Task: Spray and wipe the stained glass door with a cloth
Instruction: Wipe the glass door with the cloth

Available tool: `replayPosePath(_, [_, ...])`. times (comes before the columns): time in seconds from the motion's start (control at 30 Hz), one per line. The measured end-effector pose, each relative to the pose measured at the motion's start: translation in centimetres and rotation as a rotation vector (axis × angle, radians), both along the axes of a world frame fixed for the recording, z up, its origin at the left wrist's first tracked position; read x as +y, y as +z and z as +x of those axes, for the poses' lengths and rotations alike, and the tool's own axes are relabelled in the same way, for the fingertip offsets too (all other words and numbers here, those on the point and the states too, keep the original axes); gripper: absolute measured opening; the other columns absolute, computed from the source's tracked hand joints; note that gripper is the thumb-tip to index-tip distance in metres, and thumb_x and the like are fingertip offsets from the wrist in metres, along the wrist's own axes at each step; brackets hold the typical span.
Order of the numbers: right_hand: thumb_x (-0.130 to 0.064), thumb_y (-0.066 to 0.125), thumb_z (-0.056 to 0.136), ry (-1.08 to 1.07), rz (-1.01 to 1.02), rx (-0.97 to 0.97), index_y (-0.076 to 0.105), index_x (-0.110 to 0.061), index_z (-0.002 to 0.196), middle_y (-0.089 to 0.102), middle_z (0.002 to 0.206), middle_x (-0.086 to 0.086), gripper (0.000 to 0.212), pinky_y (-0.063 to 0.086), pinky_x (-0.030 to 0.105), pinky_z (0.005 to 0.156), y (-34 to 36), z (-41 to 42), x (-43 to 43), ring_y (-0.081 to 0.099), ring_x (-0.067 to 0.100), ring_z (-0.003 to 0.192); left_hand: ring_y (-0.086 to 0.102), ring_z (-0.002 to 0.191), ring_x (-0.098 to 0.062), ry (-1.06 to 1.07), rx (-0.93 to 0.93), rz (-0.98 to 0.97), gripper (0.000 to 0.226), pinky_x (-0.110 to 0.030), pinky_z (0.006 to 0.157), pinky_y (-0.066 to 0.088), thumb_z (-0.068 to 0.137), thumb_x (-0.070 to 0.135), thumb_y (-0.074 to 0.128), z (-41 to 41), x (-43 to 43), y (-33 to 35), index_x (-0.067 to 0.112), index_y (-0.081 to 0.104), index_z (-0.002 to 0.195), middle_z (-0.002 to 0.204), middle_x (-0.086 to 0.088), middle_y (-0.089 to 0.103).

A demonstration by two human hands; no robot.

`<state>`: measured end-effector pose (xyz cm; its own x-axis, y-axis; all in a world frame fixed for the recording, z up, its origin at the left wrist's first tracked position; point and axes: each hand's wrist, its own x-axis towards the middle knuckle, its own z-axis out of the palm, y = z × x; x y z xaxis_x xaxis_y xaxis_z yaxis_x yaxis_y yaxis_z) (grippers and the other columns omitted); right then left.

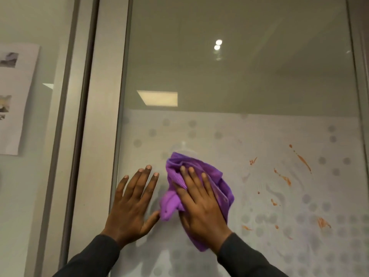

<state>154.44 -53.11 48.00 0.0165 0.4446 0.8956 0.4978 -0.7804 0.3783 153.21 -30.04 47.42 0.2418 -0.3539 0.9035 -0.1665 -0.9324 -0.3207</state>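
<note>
A glass door (239, 80) fills the view, clear above and frosted with grey dots below. Orange-brown stains (285, 179) streak the frosted band to the right. My right hand (199, 206) lies flat on a crumpled purple cloth (221, 188), pressing it against the glass left of the stains. My left hand (133, 202) rests flat on the glass beside the cloth, fingers spread, holding nothing; its thumb tip nearly touches the cloth's edge. No spray bottle is in view.
A grey metal door frame (95, 136) runs down the left of the pane. Further left, a wall carries a printed paper sheet (14, 96). Another frame edge (361, 96) stands at the far right. Ceiling lights reflect in the upper glass.
</note>
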Motion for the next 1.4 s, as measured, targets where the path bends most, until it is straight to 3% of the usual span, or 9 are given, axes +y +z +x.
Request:
replayPosePath(0.1, [-0.034, 0.05, 0.096, -0.034, 0.04, -0.021, 0.031, -0.019, 0.159, 0.019, 0.168, 0.012, 0.067, 0.017, 0.055, 0.124, 1.6, -0.1, -3.5, 0.018, 0.034, 0.156, 0.016, 0.157, -0.029, 0.02, 0.022, -0.015, 0.089, -0.054, 0.125, 0.014, 0.094, 0.074, 0.028, -0.1, 0.0, 0.0, 0.016, 0.023, 0.161, 0.171, -0.011, 0.016])
replayPosePath(0.2, [-0.027, 0.047, 0.089, -0.058, 0.324, -0.009, 0.047, -0.01, 0.15, 0.035, 0.16, 0.021, 0.063, 0.019, 0.059, 0.123, 7.8, -0.1, -7.1, 0.029, 0.042, 0.15, 0.013, 0.158, -0.028, 0.026, 0.023, -0.018, 0.09, -0.051, 0.127, 0.01, 0.094, 0.074, 0.029, -0.1, 0.0, -0.1, 0.017, 0.02, 0.162, 0.171, -0.01, 0.014])
replayPosePath(0.37, [-0.018, 0.054, 0.091, -0.084, 0.573, 0.005, 0.04, -0.005, 0.154, 0.03, 0.162, 0.024, 0.066, 0.011, 0.056, 0.125, 12.6, -0.3, -6.4, 0.021, 0.041, 0.153, 0.012, 0.159, -0.027, 0.015, 0.01, -0.022, 0.089, -0.05, 0.127, 0.008, 0.094, 0.073, 0.029, -0.1, -0.1, -0.1, 0.017, 0.02, 0.162, 0.171, -0.01, 0.014])
replayPosePath(0.47, [-0.022, 0.058, 0.089, -0.013, 0.361, -0.004, 0.042, -0.007, 0.153, 0.029, 0.163, 0.022, 0.068, 0.009, 0.052, 0.126, 8.6, -0.4, -3.2, 0.02, 0.037, 0.154, 0.014, 0.158, -0.029, 0.005, 0.004, -0.025, 0.089, -0.052, 0.126, 0.011, 0.093, 0.074, 0.028, 0.0, -0.2, -0.1, 0.016, 0.022, 0.162, 0.171, -0.01, 0.015])
replayPosePath(0.57, [-0.032, 0.054, 0.095, -0.005, -0.008, 0.006, 0.025, -0.013, 0.161, 0.014, 0.17, 0.014, 0.073, 0.007, 0.053, 0.126, 2.8, -0.5, -2.5, 0.008, 0.032, 0.158, 0.019, 0.156, -0.031, 0.001, -0.006, -0.02, 0.09, -0.053, 0.124, 0.013, 0.093, 0.074, 0.027, 0.1, -0.2, -0.2, 0.015, 0.024, 0.161, 0.171, -0.012, 0.016])
replayPosePath(0.7, [-0.023, 0.063, 0.087, -0.028, -0.257, -0.025, 0.051, -0.008, 0.146, 0.029, 0.164, 0.018, 0.062, 0.016, 0.054, 0.125, 3.0, -0.5, -6.6, 0.022, 0.037, 0.154, 0.022, 0.154, -0.033, 0.018, -0.01, -0.016, 0.089, -0.054, 0.123, 0.016, 0.093, 0.073, 0.027, 0.0, -0.1, -0.1, 0.013, 0.028, 0.16, 0.17, -0.012, 0.017])
replayPosePath(0.97, [-0.021, 0.059, 0.091, -0.044, 0.431, 0.023, 0.042, -0.01, 0.154, 0.028, 0.164, 0.021, 0.066, 0.01, 0.056, 0.126, 13.0, -0.8, -4.6, 0.019, 0.038, 0.155, 0.013, 0.158, -0.029, 0.048, 0.001, -0.017, 0.09, -0.051, 0.126, 0.008, 0.094, 0.073, 0.027, -0.1, -0.1, -0.2, 0.016, 0.02, 0.162, 0.171, -0.011, 0.013])
replayPosePath(1.2, [-0.035, 0.052, 0.101, 0.03, -0.117, 0.031, 0.015, -0.017, 0.163, 0.005, 0.171, 0.01, 0.074, 0.007, 0.054, 0.126, 0.0, -0.2, -0.5, 0.004, 0.031, 0.158, 0.021, 0.155, -0.033, 0.02, 0.007, 0.004, 0.088, -0.055, 0.122, 0.018, 0.095, 0.071, 0.025, -0.8, -0.3, 0.0, 0.012, 0.024, 0.16, 0.169, -0.017, 0.019])
replayPosePath(1.4, [-0.027, 0.055, 0.097, -0.025, -0.538, -0.033, 0.048, -0.011, 0.15, 0.026, 0.165, 0.016, 0.055, 0.016, 0.054, 0.125, 2.3, -0.4, -6.0, 0.02, 0.037, 0.154, 0.023, 0.155, -0.028, -0.001, -0.013, 0.051, 0.086, -0.049, 0.123, 0.019, 0.097, 0.068, 0.033, -2.8, 1.8, 1.0, 0.012, 0.022, 0.161, 0.169, -0.012, 0.02])
